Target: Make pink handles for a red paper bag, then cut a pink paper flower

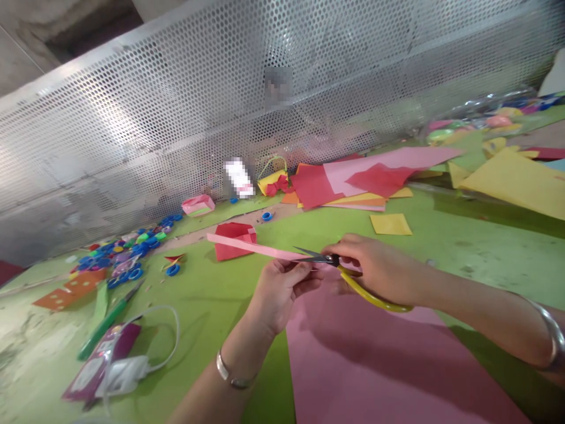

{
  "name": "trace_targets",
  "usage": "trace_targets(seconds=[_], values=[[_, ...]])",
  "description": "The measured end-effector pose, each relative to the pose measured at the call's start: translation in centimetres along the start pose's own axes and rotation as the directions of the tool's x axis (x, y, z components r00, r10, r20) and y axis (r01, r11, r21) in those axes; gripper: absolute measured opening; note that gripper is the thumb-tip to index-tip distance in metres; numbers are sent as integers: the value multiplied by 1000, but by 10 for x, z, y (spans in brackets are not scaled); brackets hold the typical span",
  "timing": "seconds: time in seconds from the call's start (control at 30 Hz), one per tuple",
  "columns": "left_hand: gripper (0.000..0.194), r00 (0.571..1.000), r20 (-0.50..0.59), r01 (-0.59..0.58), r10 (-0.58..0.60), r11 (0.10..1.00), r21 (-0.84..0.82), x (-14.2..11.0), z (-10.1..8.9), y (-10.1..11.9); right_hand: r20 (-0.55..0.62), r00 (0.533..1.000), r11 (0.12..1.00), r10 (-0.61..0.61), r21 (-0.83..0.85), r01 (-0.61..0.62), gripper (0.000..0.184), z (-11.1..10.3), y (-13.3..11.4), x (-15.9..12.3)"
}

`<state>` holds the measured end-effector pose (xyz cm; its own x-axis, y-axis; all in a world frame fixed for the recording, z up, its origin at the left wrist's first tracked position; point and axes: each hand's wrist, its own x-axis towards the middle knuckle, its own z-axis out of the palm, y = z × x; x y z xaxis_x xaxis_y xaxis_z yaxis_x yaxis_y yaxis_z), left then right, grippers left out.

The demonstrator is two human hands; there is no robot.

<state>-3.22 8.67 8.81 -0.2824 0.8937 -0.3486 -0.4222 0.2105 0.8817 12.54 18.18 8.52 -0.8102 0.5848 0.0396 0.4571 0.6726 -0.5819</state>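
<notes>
A thin pink paper strip [247, 244] is pinched between the thumb and fingers of my left hand [282, 288]. It sticks out to the left over a folded red paper piece [229, 250]. In my right hand [375, 265] is a pair of scissors [371, 297] with yellow handles and dark blades. The blades are parted and point left, at the strip close to my left fingertips. Below both hands lies a large pink paper sheet [375, 365]. Whether the blades touch the strip is hard to make out.
Colored papers [362, 176] lie at the back, with a yellow square [391, 224] nearer. Blue rings and small plastic pieces [128, 253] are heaped left. A green-handled knife [103, 330] and a white charger [126, 377] with cable lie front left. A perforated metal panel [176, 106] stands behind.
</notes>
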Motion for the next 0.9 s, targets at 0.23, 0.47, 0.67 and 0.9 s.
trace_targets(seconds=[0.23,0.47,0.67,0.9], values=[[5,1000,12,10,-11,1000,11,1,0,0,13,999,999,-36,-20,37,24,3,5,2],[3,999,5,38,-38,999,0,1,1,0,2,999,996,-34,-88,34,22,6,7,2],[6,998,9,57,-57,998,-15,1,0,0,-4,1000,994,-16,-108,16,33,5,9,2],[11,999,24,44,-44,999,17,1,-1,0,-9,1000,998,29,-63,-29,35,1,4,0]])
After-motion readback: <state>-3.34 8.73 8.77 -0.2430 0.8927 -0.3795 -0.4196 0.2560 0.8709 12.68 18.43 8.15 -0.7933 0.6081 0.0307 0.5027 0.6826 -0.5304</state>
